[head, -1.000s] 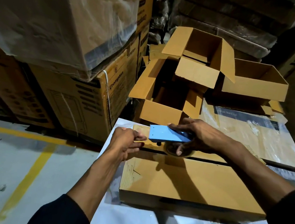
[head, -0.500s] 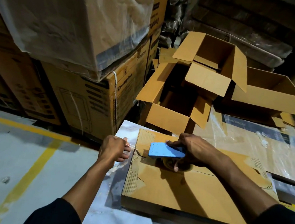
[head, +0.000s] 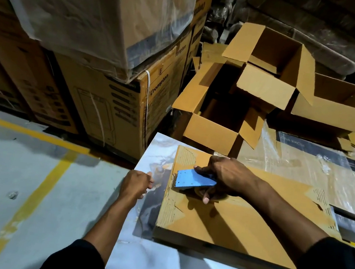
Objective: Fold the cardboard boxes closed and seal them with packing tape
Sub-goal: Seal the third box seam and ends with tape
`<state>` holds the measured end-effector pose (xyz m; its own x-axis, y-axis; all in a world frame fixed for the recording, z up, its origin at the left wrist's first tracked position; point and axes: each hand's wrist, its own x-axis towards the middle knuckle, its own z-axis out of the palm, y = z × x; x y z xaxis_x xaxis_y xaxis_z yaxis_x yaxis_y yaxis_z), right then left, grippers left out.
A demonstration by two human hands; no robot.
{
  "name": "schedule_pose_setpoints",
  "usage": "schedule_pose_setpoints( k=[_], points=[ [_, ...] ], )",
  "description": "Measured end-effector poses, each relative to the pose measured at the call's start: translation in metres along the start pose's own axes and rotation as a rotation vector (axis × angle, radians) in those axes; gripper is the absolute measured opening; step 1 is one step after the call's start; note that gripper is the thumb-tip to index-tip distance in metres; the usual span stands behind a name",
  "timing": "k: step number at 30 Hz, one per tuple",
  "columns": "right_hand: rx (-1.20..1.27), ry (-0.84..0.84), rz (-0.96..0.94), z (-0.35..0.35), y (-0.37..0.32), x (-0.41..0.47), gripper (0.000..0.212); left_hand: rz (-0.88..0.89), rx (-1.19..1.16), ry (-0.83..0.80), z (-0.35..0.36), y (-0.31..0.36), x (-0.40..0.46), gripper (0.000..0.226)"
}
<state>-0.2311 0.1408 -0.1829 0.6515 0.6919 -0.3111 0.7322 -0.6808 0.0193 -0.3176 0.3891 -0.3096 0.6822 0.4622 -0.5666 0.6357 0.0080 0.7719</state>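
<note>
Now flat closed brown cardboard box [head: 228, 221] lies on pale marbled table [head: 147, 262]. Right hand [head: 224, 180] grips blue-plated tape dispenser [head: 195, 179] at box's left end. Left hand [head: 135, 184] curled beside box, tape not discernible. Judgement: box light, stiff; steady by edge.

Marbled tabletop [head: 147, 262], prob. glossy; box [head: 228, 225] flat.

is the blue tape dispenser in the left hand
No, the right hand grips the blue tape dispenser on the closed box; the left hand is beside it.
</note>
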Motion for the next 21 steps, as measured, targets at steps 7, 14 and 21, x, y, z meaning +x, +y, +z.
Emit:
schedule_pose_setpoints(
  k=[7, 14, 21],
  points=[
    [0.028, -0.05, 0.019, -0.004, -0.001, 0.006, 0.071, -0.184, -0.227, -0.084, 0.023, -0.028, 0.008, 0.029],
    [0.002, -0.085, 0.005, -0.006, -0.007, 0.013, 0.076, -0.162, -0.294, -0.084, 0.055, -0.036, 0.002, 0.03],
    [-0.022, -0.1, -0.008, -0.007, -0.013, 0.016, 0.085, -0.092, -0.26, 0.008, 0.064, -0.067, 0.004, 0.027]
  ],
)
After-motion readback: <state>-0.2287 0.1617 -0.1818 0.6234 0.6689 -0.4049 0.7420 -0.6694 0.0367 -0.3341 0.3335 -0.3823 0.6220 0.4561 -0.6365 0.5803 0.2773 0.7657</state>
